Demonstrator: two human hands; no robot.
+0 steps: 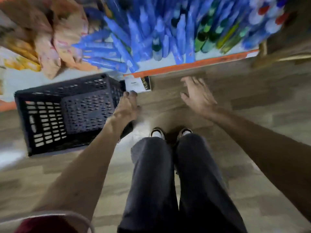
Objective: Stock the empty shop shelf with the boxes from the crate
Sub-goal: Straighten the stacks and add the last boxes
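Box (pixel 138 84) sits centre frame, just above the left hand (pixel 127 106).
It's touching the near edge, can't tell if gripping; right hand (pixel 196 95) splayed, empty, further right.

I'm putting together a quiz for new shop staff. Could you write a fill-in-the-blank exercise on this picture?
1. The perforated plastic crate on the wooden floor is ____ in colour.
2. The right hand, fingers spread above the floor, holds ____.
3. The left hand touches a white cardboard box beside the crate, and the strip along the shelf's front edge is ____.
4. Most long cartons on the shelf are ____.

Missing words: black; nothing; orange; blue.
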